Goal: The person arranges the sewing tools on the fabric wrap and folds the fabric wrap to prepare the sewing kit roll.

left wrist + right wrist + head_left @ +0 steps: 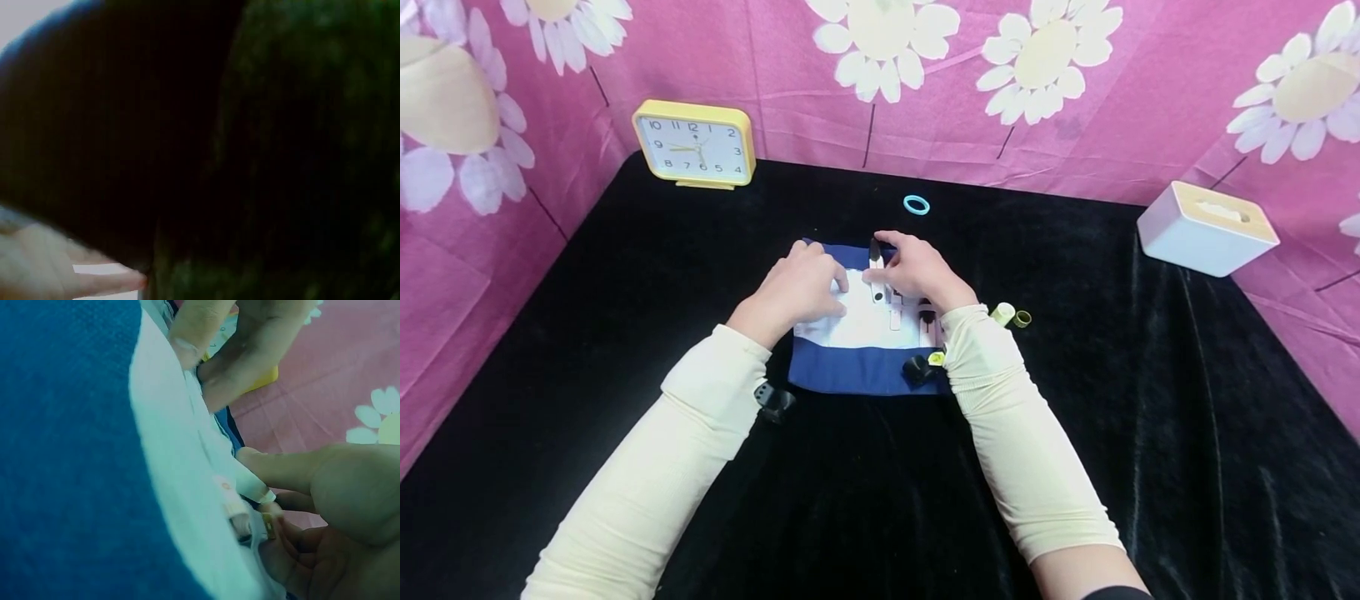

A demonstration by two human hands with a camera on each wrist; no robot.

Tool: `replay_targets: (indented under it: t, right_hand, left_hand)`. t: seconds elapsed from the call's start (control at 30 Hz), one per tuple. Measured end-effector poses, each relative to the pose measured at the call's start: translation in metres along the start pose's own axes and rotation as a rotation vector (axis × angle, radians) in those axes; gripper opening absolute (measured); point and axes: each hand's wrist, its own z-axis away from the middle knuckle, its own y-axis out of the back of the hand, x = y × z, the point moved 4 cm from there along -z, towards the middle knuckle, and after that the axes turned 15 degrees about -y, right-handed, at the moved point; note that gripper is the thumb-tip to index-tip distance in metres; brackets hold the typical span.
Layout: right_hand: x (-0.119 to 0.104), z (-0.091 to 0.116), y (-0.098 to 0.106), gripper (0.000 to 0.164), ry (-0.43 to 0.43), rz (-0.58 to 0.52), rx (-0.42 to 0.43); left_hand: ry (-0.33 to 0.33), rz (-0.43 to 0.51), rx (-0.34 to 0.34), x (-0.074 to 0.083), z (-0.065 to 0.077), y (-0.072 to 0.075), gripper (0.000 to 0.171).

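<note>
A blue cloth (857, 371) with a white inner panel (857, 325) lies spread between both hands. My right hand (917, 267) pinches a narrow white piece (877, 292) with a black upper end and a dark dot, over the panel's top part. In the right wrist view a white strip (250, 481) runs up to that hand's fingertips. My left hand (797, 287) rests over the panel's left side, fingers loosely bent, thumb apart from them. Small slim items (927, 325) sit on the panel's right side, partly hidden by the right wrist. Dark blur fills most of the left wrist view.
Right of the cloth lie a pale green spool (1003, 313) and an olive ring-shaped piece (1022, 318); a small yellow item (936, 358) is at its lower right. Beyond the hands are a light-blue ring (916, 205), a yellow clock (696, 146) and a white tissue box (1202, 233).
</note>
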Motion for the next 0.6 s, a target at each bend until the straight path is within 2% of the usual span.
replay_targets:
  t: [0.3, 0.6]
  right_hand:
    - [0.002, -0.005, 0.000, 0.070, 0.016, -0.068, 0.062]
    - [0.002, -0.005, 0.000, 0.069, -0.011, -0.070, 0.069]
  left_hand:
    - [-0.056, 0.032, 0.110, 0.010, -0.009, -0.005, 0.022]
    - [-0.063, 0.034, 0.107, 0.014, -0.016, -0.014, 0.022]
